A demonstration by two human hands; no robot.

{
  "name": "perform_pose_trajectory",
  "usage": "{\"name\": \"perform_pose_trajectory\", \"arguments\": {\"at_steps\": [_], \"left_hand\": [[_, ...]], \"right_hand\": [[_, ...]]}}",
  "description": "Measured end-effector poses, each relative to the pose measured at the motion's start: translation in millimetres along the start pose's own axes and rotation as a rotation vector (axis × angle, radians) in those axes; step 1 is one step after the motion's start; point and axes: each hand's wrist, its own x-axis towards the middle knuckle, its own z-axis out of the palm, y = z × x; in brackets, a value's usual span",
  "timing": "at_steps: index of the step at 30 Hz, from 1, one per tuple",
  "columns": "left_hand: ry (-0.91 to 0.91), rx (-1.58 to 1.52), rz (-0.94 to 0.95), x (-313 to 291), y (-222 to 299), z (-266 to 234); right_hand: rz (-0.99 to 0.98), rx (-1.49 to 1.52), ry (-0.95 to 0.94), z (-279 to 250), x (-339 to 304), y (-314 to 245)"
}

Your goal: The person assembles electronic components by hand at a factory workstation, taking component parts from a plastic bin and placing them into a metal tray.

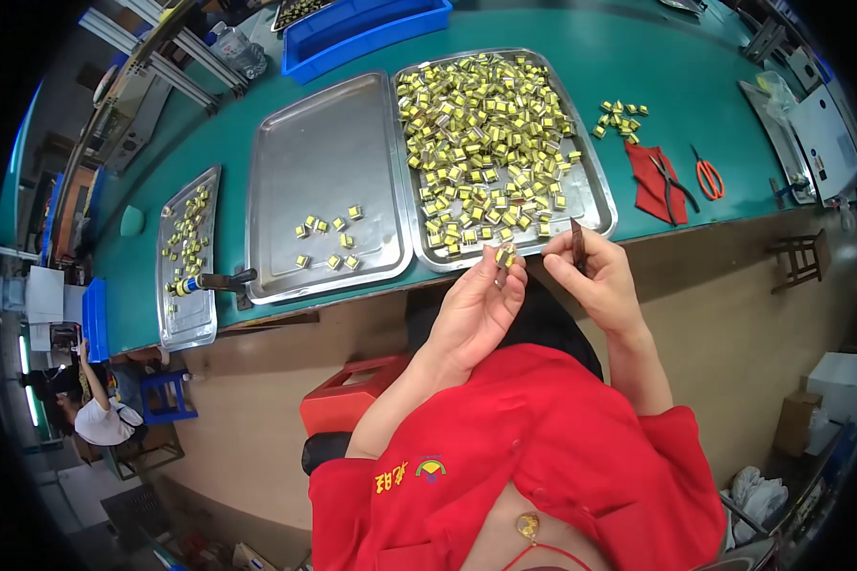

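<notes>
Between the fingertips of my left hand [476, 314] is a small yellow-wrapped transformer [506, 256], held up just in front of the near edge of a full metal tray. My right hand [595, 276] grips a thin dark blade-like tool [578, 245], its tip pointing up, a short way right of the transformer. A heap of the same transformers [486, 133] fills the full tray [597, 195]. To its left, a second metal tray [319, 143] has several more transformers [333, 238] near its front.
At left, a narrow tray [195, 324] carries more transformers below a clamped fixture [214, 283]. On the right lie a red cloth [649, 195], black-handled pliers [674, 190], orange-handled scissors [708, 178] and a small transformer pile [621, 121]. A blue bin [362, 38] stands behind; a red stool [343, 404] is below.
</notes>
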Motion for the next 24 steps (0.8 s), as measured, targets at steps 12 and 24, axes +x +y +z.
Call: {"name": "perform_pose_trajectory", "arguments": {"at_steps": [12, 24], "left_hand": [[-0.039, 0.022, 0.061, -28, -9, -7], [-0.114, -0.053, 0.12, -39, -3, -20]], "right_hand": [[-0.154, -0.541, 0.197, -29, 0, 5], [-0.271, -1.154, 0.076, -29, 57, 30]]}}
